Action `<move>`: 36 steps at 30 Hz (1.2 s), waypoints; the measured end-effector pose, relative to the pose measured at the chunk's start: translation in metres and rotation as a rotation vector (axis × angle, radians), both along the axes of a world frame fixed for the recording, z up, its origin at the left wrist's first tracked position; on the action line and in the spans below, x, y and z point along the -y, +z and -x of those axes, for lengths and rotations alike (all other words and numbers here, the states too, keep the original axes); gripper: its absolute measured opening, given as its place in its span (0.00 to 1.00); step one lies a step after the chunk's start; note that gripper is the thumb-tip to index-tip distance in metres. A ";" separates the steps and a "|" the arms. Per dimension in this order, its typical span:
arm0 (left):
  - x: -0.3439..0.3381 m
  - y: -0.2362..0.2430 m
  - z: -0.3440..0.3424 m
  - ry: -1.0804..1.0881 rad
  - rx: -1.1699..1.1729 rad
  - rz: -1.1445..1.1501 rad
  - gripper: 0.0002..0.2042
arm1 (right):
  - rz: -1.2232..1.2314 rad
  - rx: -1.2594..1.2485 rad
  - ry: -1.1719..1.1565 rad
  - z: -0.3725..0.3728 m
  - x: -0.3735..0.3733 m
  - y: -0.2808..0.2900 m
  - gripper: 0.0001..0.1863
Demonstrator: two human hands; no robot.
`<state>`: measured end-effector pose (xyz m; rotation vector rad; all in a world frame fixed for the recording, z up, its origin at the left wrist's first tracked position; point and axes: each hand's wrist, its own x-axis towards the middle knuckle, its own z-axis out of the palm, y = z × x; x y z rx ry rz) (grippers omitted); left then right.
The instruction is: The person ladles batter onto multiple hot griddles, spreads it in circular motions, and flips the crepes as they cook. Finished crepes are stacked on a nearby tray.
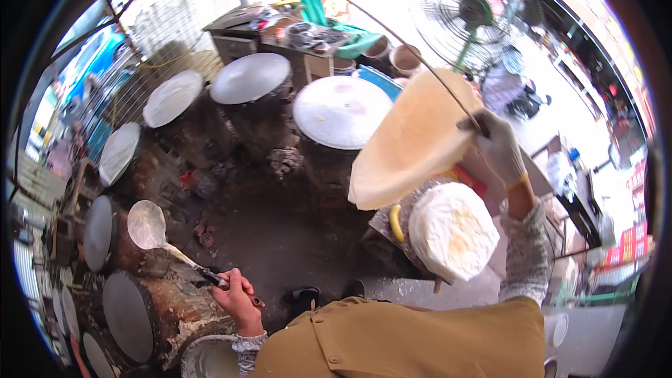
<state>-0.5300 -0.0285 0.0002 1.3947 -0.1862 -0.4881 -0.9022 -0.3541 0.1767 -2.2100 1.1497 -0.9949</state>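
My left hand is closed round the black handle of a ladle. The ladle's wide round bowl is coated with something pale and reaches out to the left. In a pale work glove, my right hand is closed on a long thin stick that slants up to the far left. A large, thin, tan pancake hangs in a curve beside that hand; whether the fingers also pinch its edge I cannot tell. Below it is a white, round stack with a browned patch, apparently of similar sheets.
Several round griddles stand in an arc, including a white-covered one ahead and a dark one near left. A bucket is by my left forearm. A yellow curved object lies beside the stack. A large fan stands far right.
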 end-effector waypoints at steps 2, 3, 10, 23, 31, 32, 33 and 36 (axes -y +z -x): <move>0.009 -0.014 0.021 -0.078 0.032 -0.058 0.11 | 0.081 -0.083 -0.047 0.044 0.033 -0.012 0.11; 0.011 -0.017 0.032 -0.108 0.035 -0.041 0.11 | 0.147 -0.121 -0.035 0.050 0.037 -0.010 0.10; 0.038 -0.023 0.083 -0.257 -0.013 -0.009 0.12 | 0.178 -0.145 -0.204 0.144 0.014 -0.047 0.08; 0.121 -0.052 0.152 -0.584 -0.166 -0.090 0.11 | -0.453 -0.257 -0.271 0.247 -0.005 -0.171 0.11; 0.132 -0.059 0.184 -0.654 -0.179 -0.242 0.10 | -0.816 -0.122 -0.361 0.354 0.023 -0.252 0.17; 0.131 -0.062 0.182 -0.650 -0.173 -0.258 0.10 | -0.846 -0.180 -0.367 0.358 0.023 -0.256 0.20; 0.131 -0.065 0.181 -0.647 -0.167 -0.274 0.11 | -0.804 -0.266 -0.364 0.361 0.022 -0.262 0.22; 0.134 -0.067 0.184 -0.665 -0.180 -0.319 0.11 | -0.613 -0.545 -0.316 0.392 0.014 -0.305 0.22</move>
